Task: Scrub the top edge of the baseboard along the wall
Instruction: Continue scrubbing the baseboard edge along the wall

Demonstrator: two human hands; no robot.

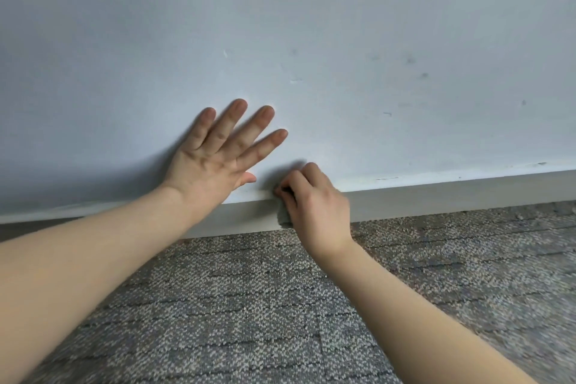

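Two hands are at work in the single head view, both low against the wall (311, 25). The right hand (314, 206) sits on the baseboard (436, 199), its fingers (299, 178) curled tight round a small grey pad (283, 217). Whether the pad is cloth or sponge I cannot tell. Only a corner of it shows, below the knuckles and against the board's face. The fingertips press at the top edge (436, 183), right where board meets wall.

The left hand (218, 153) lies flat on the wall just above the board, with its fingers (227, 121) straight, spread and holding nothing. It looks like a brace. Its thumb ends just beside the right fingertips.

The baseboard runs left to right across the view, so its long axis lies crosswise to both forearms. The right hand is the one on the edge. From there the edge is exposed towards the right, while to the left it passes under the left wrist and forearm. A stroke rightward looks unobstructed; a stroke leftward would, I judge, call for the left hand to shift first.

Pale, matt paint covers the wall, with a few dark marks (411, 60) and small chips. Grey patterned carpet (280, 305) meets the foot of the board.
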